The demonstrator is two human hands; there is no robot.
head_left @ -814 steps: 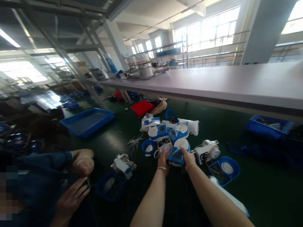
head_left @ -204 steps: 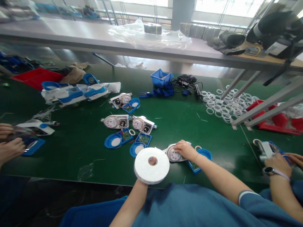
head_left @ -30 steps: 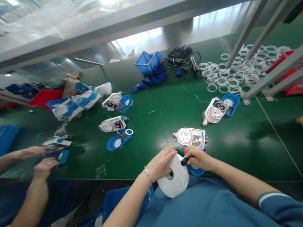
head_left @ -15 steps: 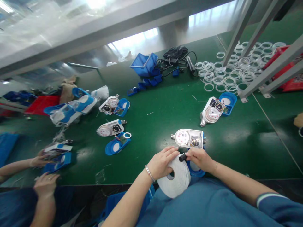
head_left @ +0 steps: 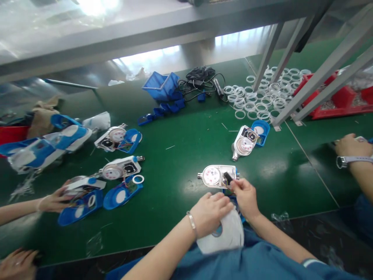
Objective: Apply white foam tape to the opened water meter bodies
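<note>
My left hand (head_left: 210,212) grips a white roll of tape (head_left: 226,237) at the near edge of the green table (head_left: 180,155). My right hand (head_left: 244,194) pinches a small black part (head_left: 227,178) and holds it at the open right end of a white meter body (head_left: 216,175) lying just ahead. A blue cover (head_left: 234,201) sits under my hands, mostly hidden.
More opened meters (head_left: 244,142) with blue covers (head_left: 122,193) lie left and right. Several clear rings (head_left: 256,102) spread at the back right beside metal frame legs (head_left: 309,89). A blue bin (head_left: 161,86) and black cables (head_left: 201,79) sit behind. Co-workers' hands (head_left: 54,200) (head_left: 351,147) work at both sides.
My right hand has carried the small black part from the tape roll up to the meter body. The roll has sunk lower under my left hand. The view shifted right.
</note>
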